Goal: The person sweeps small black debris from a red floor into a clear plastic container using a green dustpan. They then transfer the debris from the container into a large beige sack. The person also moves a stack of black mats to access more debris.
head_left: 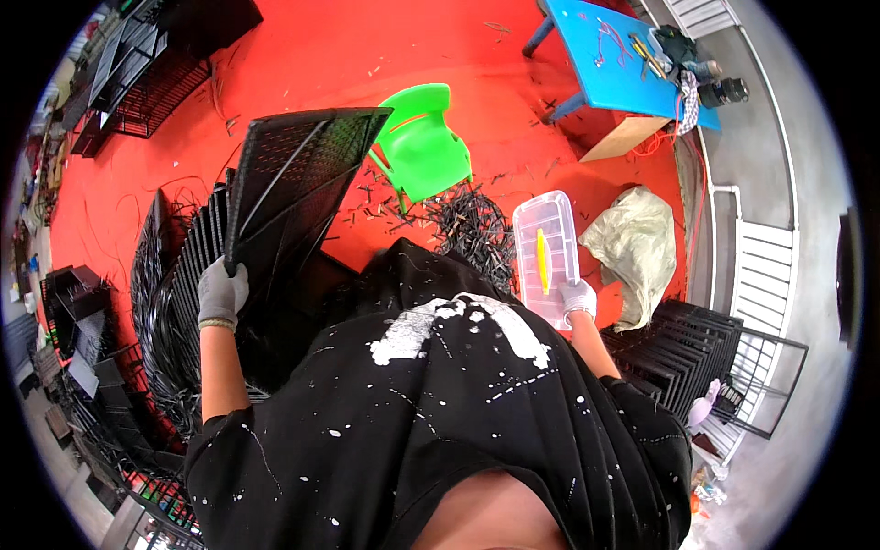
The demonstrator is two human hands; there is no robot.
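My left hand (223,291), in a grey-white glove, grips the lower left edge of a black woven panel (298,183) with a dark frame. The panel stands tilted, its top leaning toward a green chair (423,147). At the right, my gloved right hand (578,298) is closed on the near right rim of a clear plastic box (534,220). A slim yellow tool (543,261) shows in the box; its kind is unclear. Black strip scraps (472,229) lie heaped between the box and the chair.
Stacked black frames (197,257) and bundled black strips (151,312) stand at the left. More frames (678,353) stack at the right, near a pale sack (632,243). A blue table (605,55) with tools is at the far right; black racks (151,82) are far left.
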